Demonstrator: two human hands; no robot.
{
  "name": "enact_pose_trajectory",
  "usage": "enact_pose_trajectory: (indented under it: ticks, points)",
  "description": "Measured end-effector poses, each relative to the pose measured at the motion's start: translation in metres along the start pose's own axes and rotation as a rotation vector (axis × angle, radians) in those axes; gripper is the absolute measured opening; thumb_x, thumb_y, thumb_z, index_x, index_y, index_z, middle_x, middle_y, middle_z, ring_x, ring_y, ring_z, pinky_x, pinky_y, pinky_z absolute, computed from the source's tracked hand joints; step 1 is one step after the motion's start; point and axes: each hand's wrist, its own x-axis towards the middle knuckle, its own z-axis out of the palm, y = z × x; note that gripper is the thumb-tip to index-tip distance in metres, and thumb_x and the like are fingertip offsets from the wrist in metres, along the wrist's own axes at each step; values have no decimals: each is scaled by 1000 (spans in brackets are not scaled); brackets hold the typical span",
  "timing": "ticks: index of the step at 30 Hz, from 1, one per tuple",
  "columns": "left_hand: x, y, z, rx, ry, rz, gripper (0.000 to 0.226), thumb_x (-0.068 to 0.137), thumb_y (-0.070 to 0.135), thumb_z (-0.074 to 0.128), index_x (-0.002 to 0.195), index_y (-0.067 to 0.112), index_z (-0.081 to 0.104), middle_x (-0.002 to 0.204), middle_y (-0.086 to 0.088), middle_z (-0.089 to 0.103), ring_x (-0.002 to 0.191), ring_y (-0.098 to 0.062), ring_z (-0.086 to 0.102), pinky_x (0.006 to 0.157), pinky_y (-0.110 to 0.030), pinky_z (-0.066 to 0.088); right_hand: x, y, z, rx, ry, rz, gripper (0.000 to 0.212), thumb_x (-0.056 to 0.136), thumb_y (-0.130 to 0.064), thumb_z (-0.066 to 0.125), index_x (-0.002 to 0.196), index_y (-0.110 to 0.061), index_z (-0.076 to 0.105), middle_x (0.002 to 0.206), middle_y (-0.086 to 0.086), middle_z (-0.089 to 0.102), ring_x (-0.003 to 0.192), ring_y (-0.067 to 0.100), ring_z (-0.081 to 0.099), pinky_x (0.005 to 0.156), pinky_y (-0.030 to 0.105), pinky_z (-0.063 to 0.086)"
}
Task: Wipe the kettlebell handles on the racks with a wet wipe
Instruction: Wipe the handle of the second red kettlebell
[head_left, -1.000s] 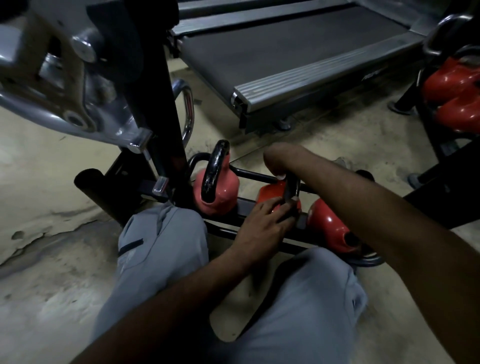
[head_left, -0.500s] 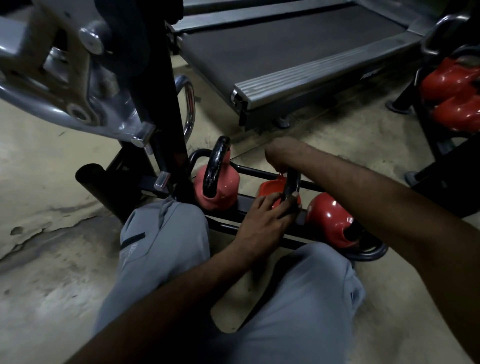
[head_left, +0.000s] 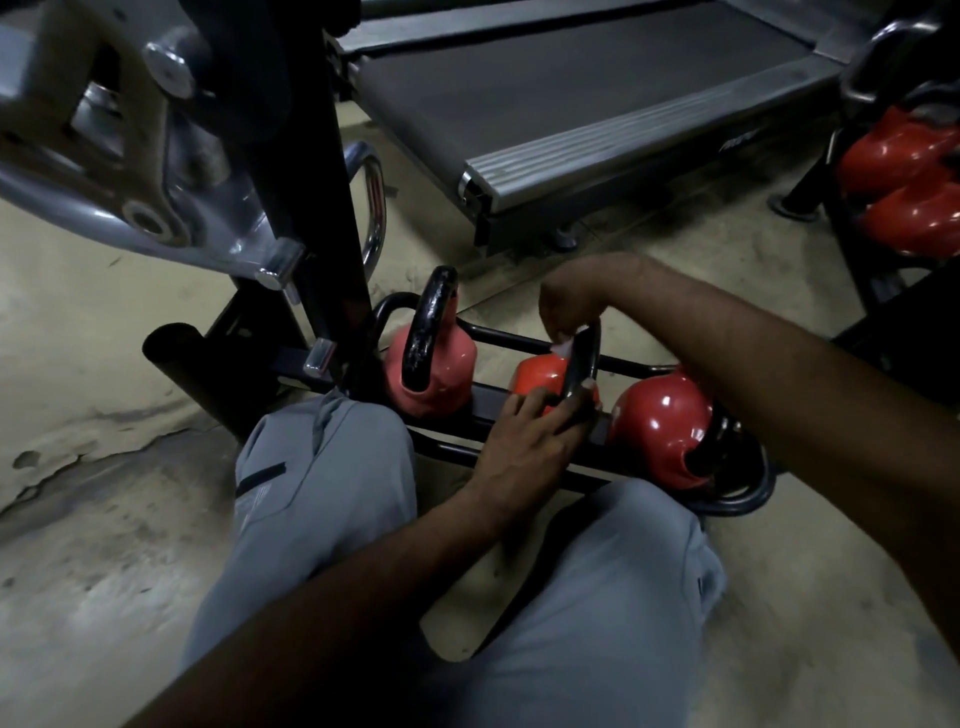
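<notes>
Wet wipe is pinched under right hand fingertips against kettlebell handle. Handle's lower end is gripped in curled left hand fingers.

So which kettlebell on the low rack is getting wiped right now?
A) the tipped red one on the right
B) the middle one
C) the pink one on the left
B: the right hand pinches the white wipe against the handle of the middle kettlebell, and the left hand holds that handle lower down.
</notes>
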Motion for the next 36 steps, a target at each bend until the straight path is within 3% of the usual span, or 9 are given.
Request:
enact_pose_trajectory:
  ticks: [4, 10, 14, 17, 20, 23, 26, 31, 36]
  points:
    - [1, -1, -5, -13, -40, -12, 56, 82, 17, 45, 137, 19, 52, 153, -5, 40, 106, -34, 53, 79, -39, 42, -6, -1, 8, 50, -68, -74, 16, 86, -20, 69, 100, -23, 76, 97, -7, 70, 82, 8, 62, 61, 21, 44]
    - [1, 1, -3, -43, -33, -27, 65, 77, 13, 69, 140, 16, 51, 152, -5, 42, 106, -30, 54, 82, -41, 47, -13, 40, 31, 246, 451, 77, 22, 92, -29, 64, 101, -15, 78, 105, 8, 74, 100, 28, 67, 82, 32, 51]
    - [1, 2, -4, -61, -23, -28, 58, 80, 17, 50, 138, 15, 53, 150, -5, 45, 103, -31, 55, 84, -40, 48, -36, 39, 69, 767, 580, 203, 16, 90, -25, 66, 91, -15, 79, 87, 5, 76, 81, 18, 72, 80, 31, 56]
    - [4, 0, 0, -67, -5, -41, 57, 81, 17, 47, 137, 14, 55, 149, -4, 46, 100, -30, 53, 82, -39, 46, -26, 34, 94, 1417, 671, 385, 17, 88, -1, 62, 83, -13, 74, 84, 7, 72, 70, 17, 72, 66, 27, 59]
    - [3, 0, 5, -53, 28, -19, 55, 82, 16, 56, 137, 16, 56, 149, -2, 47, 99, -27, 50, 81, -39, 46, -5, 20, 111, 1987, 591, 412, 27, 91, 11, 46, 75, -5, 60, 71, 10, 63, 64, 19, 62, 50, 24, 53]
    - [3, 0, 2, -53, 61, -13, 54, 81, 18, 63, 134, 18, 59, 147, -1, 49, 100, -25, 50, 84, -38, 44, 3, 11, 121, 2162, 523, 432, 21, 95, 3, 46, 82, 0, 62, 62, 7, 68, 56, 16, 67, 49, 23, 52]
    - [6, -2, 1, -52, 66, -10, 49, 82, 19, 61, 131, 19, 61, 147, 0, 50, 101, -26, 52, 89, -39, 42, 12, 9, 128, 2377, 455, 401, 18, 95, -8, 54, 104, 4, 65, 89, 13, 74, 71, 19, 72, 53, 26, 56]
    - [3, -1, 4, -49, 99, -9, 45, 85, 21, 56, 129, 20, 62, 146, 1, 51, 105, -26, 52, 94, -41, 39, -6, -2, 142, 2463, 400, 276, 23, 97, -16, 50, 110, -5, 66, 95, 11, 73, 88, 22, 67, 78, 37, 53]
    - [6, -1, 4, -46, 130, -20, 45, 84, 21, 59, 128, 20, 64, 144, 0, 53, 105, -26, 50, 95, -41, 38, -17, -8, 144, 2596, 505, 187, 13, 97, -9, 49, 99, -7, 62, 76, 10, 67, 76, 22, 63, 71, 37, 52]
